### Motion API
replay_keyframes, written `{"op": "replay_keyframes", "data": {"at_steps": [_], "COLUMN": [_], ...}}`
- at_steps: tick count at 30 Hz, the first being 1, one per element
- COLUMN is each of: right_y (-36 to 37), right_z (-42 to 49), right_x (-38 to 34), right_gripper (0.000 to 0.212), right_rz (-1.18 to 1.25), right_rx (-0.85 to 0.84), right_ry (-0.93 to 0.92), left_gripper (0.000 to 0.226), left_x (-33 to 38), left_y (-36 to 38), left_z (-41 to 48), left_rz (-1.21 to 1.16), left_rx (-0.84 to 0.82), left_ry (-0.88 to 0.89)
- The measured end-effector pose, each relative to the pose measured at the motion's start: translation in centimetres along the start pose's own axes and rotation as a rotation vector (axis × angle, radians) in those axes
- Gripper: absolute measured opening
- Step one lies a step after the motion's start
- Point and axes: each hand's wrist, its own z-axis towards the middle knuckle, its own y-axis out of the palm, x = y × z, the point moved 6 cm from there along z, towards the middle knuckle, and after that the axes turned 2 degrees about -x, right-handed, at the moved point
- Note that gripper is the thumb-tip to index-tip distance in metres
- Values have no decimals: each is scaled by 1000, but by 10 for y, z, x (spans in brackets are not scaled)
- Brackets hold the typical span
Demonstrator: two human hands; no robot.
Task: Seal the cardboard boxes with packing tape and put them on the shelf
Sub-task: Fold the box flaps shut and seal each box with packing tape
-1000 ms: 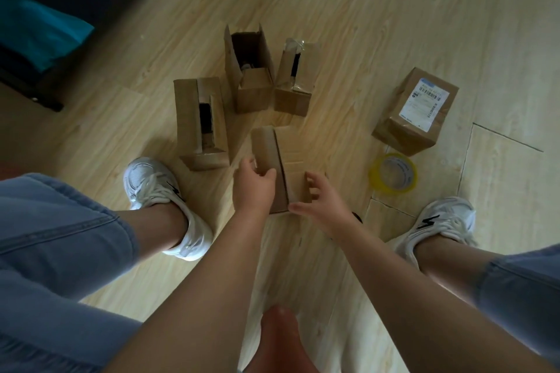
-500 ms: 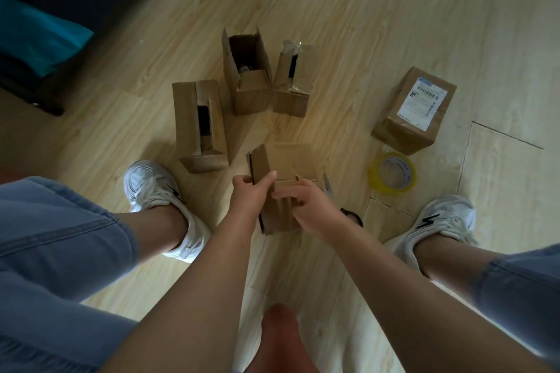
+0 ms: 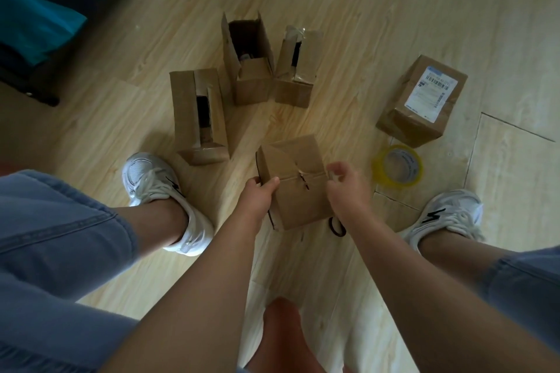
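On the floor (image 3: 394, 24), cardboard box (image 3: 295, 200) in grip of left hand (image 3: 257, 192); right hand (image 3: 347, 188) curled, hold unclear.

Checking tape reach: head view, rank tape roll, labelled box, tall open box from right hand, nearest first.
From the right hand:
1. Tape roll, just right of it.
2. Labelled box, farther right, behind the roll.
3. Tall open box, back left.

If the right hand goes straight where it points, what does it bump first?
Probably the closed cardboard box that the left hand grips; the right hand is beside its edge, maybe touching.
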Motion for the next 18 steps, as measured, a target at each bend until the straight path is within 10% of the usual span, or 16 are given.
{"op": "replay_keyframes", "data": {"at_steps": [14,18], "right_y": [-10,-12], "right_z": [-3,-2], "right_x": [-20,-15], "right_gripper": [32,62], "right_rz": [320,240], "right_rx": [-282,-347], "right_ry": [46,33], "left_gripper": [24,25], "left_x": [-4,-5], "left_y": [-22,-29], "left_z": [-5,-9], "left_rz": [-276,-406], "left_rx": [-113,-189], "left_ry": [-151,-108]}}
